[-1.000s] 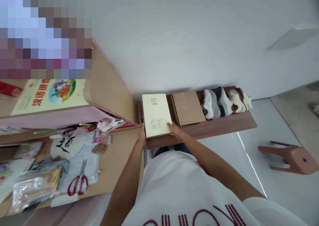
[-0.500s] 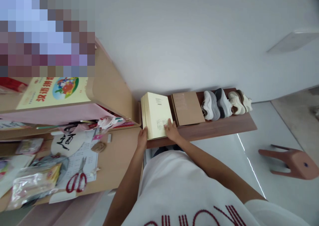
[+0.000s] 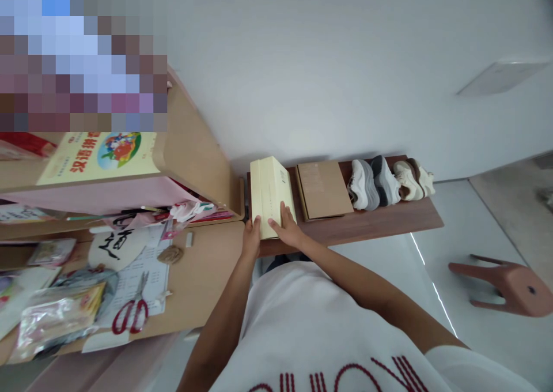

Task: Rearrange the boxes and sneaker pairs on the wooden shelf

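A pale yellow shoebox (image 3: 272, 193) stands at the left end of the brown wooden shelf (image 3: 389, 221), tilted so that a long side and part of the labelled face show. My left hand (image 3: 251, 237) grips its near left corner, thumb on the box's side. From the right, my right hand (image 3: 286, 228) holds the near end, thumb and fingers spread over the surface. Its lower edge by the shelf is partly hidden. Just right of it lies a brown cardboard box (image 3: 325, 189), apart from my hands.
Grey-white sneakers (image 3: 367, 184) and cream sneakers (image 3: 410, 180) line the shelf further right. On the left, a desk (image 3: 207, 271) holds red-handled scissors (image 3: 130, 314), papers and a plastic-wrapped packet (image 3: 60, 320). A reddish-brown stool (image 3: 514, 288) stands on the floor at right.
The shoebox has been tipped, so its side now shows more and its labelled face less. My right hand has shifted left with it; my left thumb now lies on the side.
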`<state>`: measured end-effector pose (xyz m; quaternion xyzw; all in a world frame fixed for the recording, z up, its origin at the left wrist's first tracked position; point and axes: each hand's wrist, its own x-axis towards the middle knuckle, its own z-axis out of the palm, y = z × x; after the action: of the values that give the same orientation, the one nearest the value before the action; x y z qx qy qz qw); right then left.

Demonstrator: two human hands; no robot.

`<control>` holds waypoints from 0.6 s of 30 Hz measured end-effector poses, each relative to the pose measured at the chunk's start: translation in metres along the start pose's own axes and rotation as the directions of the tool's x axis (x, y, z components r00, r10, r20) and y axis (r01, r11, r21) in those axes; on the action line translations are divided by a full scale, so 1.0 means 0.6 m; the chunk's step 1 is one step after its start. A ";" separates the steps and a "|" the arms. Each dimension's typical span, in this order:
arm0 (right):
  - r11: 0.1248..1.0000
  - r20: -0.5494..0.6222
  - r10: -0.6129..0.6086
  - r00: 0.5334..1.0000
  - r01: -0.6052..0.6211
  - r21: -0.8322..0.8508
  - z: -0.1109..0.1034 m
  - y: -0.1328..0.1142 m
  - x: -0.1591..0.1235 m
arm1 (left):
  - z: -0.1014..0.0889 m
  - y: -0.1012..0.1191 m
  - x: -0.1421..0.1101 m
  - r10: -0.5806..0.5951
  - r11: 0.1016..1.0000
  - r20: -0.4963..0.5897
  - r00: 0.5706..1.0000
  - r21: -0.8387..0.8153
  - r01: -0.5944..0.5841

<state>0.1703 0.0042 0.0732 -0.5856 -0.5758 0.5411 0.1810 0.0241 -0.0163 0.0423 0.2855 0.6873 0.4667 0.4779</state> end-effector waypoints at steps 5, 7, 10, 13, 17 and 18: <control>0.988 -0.023 -0.113 0.993 0.115 0.105 0.002 0.025 0.002 | 0.003 -0.009 0.000 0.014 1.000 -0.006 1.000 0.011 -0.014; 0.982 -0.035 -0.139 0.990 0.142 0.123 0.006 0.033 0.002 | 0.002 -0.010 -0.003 0.061 0.998 -0.002 0.998 0.017 -0.061; 0.976 -0.046 -0.162 0.986 0.167 0.137 0.010 0.043 0.001 | 0.001 -0.013 -0.010 0.087 0.996 0.005 0.996 0.030 -0.087; 0.975 -0.043 -0.155 0.987 0.160 0.154 0.008 0.052 0.002 | 0.006 -0.020 -0.017 0.092 0.995 0.002 0.996 0.049 -0.092; 0.975 -0.036 -0.145 0.989 0.149 0.167 -0.002 0.061 0.003 | 0.015 -0.030 -0.024 0.102 0.994 -0.014 0.995 0.040 -0.102; 0.975 -0.032 -0.146 0.989 0.150 0.163 -0.005 0.062 0.002 | 0.016 -0.033 -0.024 0.092 0.995 -0.013 0.996 0.025 -0.092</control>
<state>0.1905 -0.0037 0.0427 -0.5296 -0.5692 0.5660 0.2743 0.0394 -0.0328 0.0288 0.3193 0.6824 0.4818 0.4474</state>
